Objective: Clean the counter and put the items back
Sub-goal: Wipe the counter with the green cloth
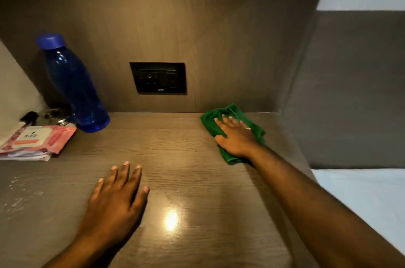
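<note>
Green cloth [232, 132] at the far right of the wood-grain desk [186, 158], near the back wall, pressed flat under the right hand [235, 136], fingers spread open on top, gripping nothing. Left hand [116, 197] open too, palm down at the desk's middle front, empty. Far left corner: upright blue bottle [74, 88], just beside a pink wipes pack [39, 139] lying flat; black socket plate [158, 77] on the back wall

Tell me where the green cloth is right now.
In the head view, the crumpled green cloth lies at the far right of the brown wooden counter, near the back wall, pressed flat under the right hand.
</note>
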